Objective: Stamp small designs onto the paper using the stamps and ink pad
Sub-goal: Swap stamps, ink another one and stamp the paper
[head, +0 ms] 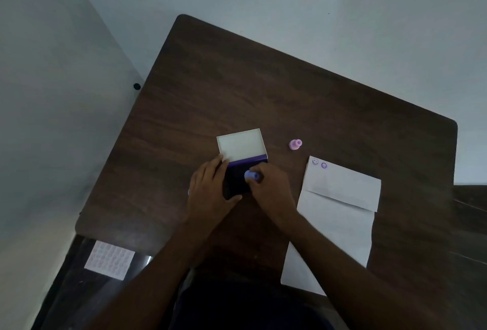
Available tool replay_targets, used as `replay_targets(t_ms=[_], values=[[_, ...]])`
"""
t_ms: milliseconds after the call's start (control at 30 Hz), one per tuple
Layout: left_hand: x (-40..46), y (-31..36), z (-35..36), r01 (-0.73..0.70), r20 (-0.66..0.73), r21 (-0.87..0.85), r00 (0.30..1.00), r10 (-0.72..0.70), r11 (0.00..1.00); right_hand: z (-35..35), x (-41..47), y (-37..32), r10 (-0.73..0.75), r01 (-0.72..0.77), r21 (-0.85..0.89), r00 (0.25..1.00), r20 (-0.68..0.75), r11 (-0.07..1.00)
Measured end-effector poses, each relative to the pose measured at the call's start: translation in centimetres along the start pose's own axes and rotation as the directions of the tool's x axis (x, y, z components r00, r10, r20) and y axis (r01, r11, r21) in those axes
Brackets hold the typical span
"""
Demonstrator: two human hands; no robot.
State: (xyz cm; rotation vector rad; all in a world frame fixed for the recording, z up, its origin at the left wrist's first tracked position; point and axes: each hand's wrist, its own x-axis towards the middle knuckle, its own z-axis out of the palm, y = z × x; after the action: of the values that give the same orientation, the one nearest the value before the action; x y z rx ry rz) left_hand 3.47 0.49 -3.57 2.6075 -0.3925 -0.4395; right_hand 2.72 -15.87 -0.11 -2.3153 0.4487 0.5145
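Stamp point(252, 175) pinched in right hand point(271, 187) on ink pad point(237, 181); left hand point(210, 190) grips pad.

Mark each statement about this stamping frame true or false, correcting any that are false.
1. The right hand presses a purple stamp onto the ink pad. True.
2. The paper is still blank. False: two stamped designs sit at its far corner.
3. The left hand steadies the ink pad. True.
4. The pink stamp stands on the paper. False: it stands on the table, beyond the paper.
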Motion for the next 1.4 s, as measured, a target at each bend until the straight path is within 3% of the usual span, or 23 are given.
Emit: replay_targets(t_ms=[67,100,133,200,300,333,400,467,533,800,967,1400], values=[[-0.3,0.1,-0.5,-0.015,0.005,0.006,1.0,0.015,1.0,-0.5,-1.7,0.5,0.006,0.026,0.256,0.992,-0.124,0.966],[-0.5,0.4,-1.0,-0.032,-0.011,0.008,0.999,0.032,0.999,-1.0,-2.5,0.8,0.071,-0.02,0.432,0.992,-0.104,0.902],[-0.7,0.9,-1.5,-0.052,-0.037,0.001,0.998,0.052,0.999,-1.5,-3.1,0.9,0.144,-0.096,0.616,0.989,-0.027,0.782],[-1.1,2.2,-2.6,-0.098,-0.091,-0.097,0.992,0.089,0.99,-2.6,-4.1,1.2,0.159,-0.239,0.875,0.969,0.188,0.42],[-1.8,5.1,-4.7,-0.091,-0.062,-0.444,0.996,0.071,0.892,-4.5,-5.4,1.7,-0.016,-0.343,0.936,0.939,0.343,-0.078],[-2.1,6.2,-5.3,-0.086,-0.05,-0.498,0.996,0.071,0.863,-4.9,-5.7,1.7,-0.079,-0.356,0.914,0.934,0.348,-0.192],[-2.4,8.6,-5.9,-0.059,-0.024,-0.544,0.998,0.055,0.837,-5.7,-6.4,1.6,-0.16,-0.361,0.876,0.932,0.325,-0.321],[-2.5,10.9,-6.5,-0.027,-0.026,-0.575,1.0,0.015,0.818,-6.5,-6.8,1.5,-0.183,-0.359,0.849,0.933,0.311,-0.388],[-2.4,12.4,-7.0,-0.086,-0.073,-0.593,0.996,0.054,0.801,-7.2,-7.2,1.4,-0.206,-0.347,0.831,0.937,0.283,-0.436],[-2.3,16.3,-8.9,-0.261,-0.185,-0.51,0.964,0.192,0.819,-9.2,-8.0,2.3,-0.243,-0.288,0.825,0.952,0.189,-0.487],[-2.3,17.2,-8.4,-0.192,-0.139,-0.429,0.98,0.145,0.883,-9.7,-8.3,3.0,-0.22,-0.268,0.824,0.959,0.179,-0.499],[-2.2,19.7,-7.0,-0.141,-0.104,-0.425,0.989,0.106,0.894,-10.8,-8.6,5.0,-0.276,-0.271,0.819,0.95,0.144,-0.506]])
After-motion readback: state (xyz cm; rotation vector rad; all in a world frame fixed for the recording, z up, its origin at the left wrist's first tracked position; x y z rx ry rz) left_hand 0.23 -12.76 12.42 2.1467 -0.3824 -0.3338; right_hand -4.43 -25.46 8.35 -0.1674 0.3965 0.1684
